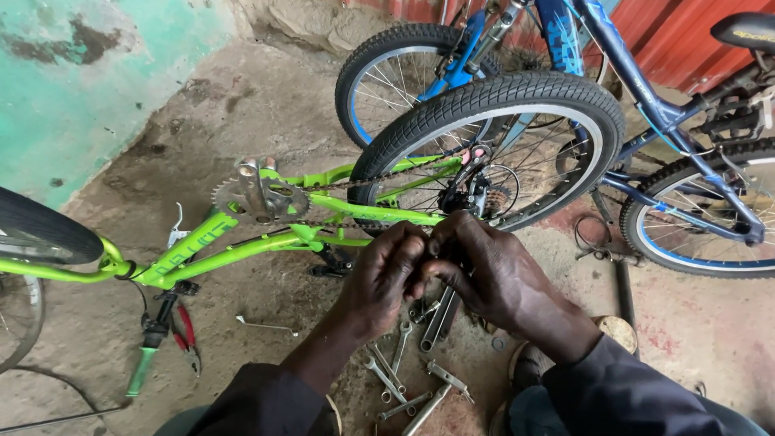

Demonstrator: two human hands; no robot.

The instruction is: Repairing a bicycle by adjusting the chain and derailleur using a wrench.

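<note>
My left hand and my right hand are pressed together at the middle of the view, fingers curled around something small that I cannot make out. They hover just below the rear wheel of an upside-down green bicycle. Its chain runs from the chainring to the rear sprocket right above my fingers. Several wrenches lie on the ground beneath my wrists.
A blue bicycle stands behind on the right. Red-handled pliers and a loose wrench lie on the dirt floor at the left. A green painted wall is at the upper left. A metal ring lies by the blue bike's wheel.
</note>
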